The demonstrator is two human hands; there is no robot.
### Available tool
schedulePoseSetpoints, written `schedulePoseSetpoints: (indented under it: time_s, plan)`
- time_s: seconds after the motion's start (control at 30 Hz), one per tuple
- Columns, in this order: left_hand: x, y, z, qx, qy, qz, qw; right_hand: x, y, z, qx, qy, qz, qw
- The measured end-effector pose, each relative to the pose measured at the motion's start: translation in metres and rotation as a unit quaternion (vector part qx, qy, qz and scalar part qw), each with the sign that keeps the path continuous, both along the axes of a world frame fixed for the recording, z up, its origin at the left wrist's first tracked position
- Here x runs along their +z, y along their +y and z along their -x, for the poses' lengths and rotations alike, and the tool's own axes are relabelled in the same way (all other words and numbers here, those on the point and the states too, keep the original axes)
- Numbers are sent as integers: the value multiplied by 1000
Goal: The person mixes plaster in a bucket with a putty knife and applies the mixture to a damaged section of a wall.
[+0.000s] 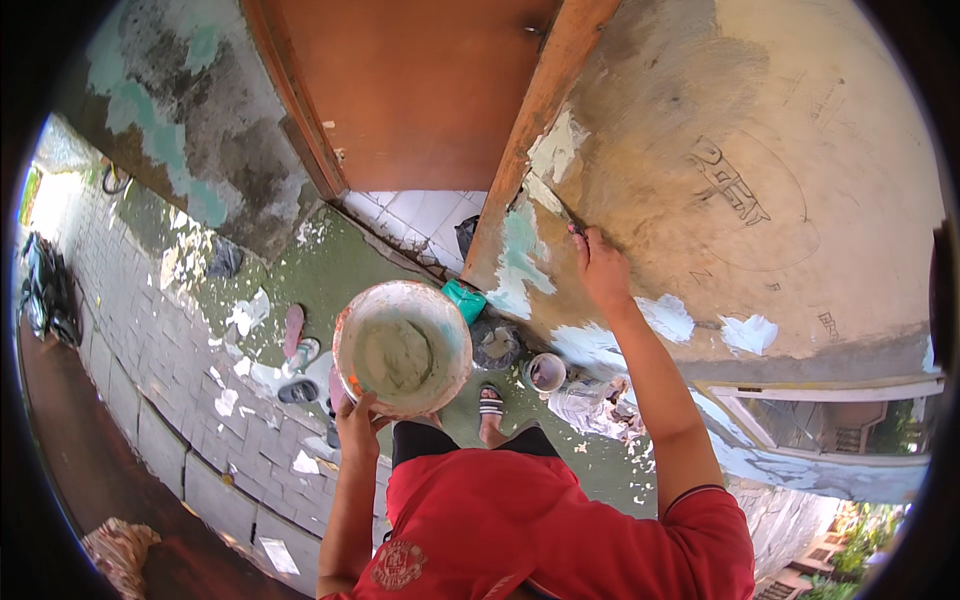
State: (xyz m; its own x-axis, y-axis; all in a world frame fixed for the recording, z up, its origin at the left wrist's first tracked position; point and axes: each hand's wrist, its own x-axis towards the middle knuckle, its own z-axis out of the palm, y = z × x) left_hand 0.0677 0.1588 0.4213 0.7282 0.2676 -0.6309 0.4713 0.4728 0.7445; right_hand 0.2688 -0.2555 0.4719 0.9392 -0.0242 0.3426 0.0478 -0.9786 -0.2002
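My left hand (358, 428) grips the near left rim of a whitish, smeared bucket (456, 335), held in front of my body. Grey-green wet plaster (392, 358) lies inside it. With my right arm stretched forward, my right hand (604, 270) closes round the handle of a putty knife (574, 226). The knife's far end is at the tan wall (690, 190), beside the wooden door frame (541, 100). Pale filler (556, 146) covers the wall just beyond it. Flaking light-blue paint (522, 258) shows below.
An orange-brown door (420, 90) faces me. By the wall base stand a small tub (545, 373), a dark plastic bag (497, 343) and a crumpled sack (598, 410). Sandals (299, 391) and paint flakes (248, 313) lie on the green floor. A window (830, 425) sits at right.
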Motion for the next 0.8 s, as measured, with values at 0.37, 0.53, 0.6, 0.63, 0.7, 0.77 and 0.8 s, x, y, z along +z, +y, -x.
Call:
schedulePoseSetpoints:
  time_s: [0.37,0.53,0.6,0.63,0.7,0.77,0.8]
  plan:
    - [-26,-47,31,76,5,39,996,22,-7,39,17,-14,20,1000]
    - [-23,-58,32,60,-7,32,998,20,-6,35,62,-13,63,996]
    - [-22,-60,34,65,-9,30,997,31,12,22,46,40,75,995]
    - [-26,-60,35,68,-10,30,997,32,13,16,40,42,73,996]
    - [-27,-60,35,73,-10,29,997,34,14,5,27,49,71,996]
    - [-27,-58,38,82,-7,26,996,44,9,9,13,42,63,997]
    - [-30,-56,40,83,-7,25,996,52,7,14,6,40,60,997]
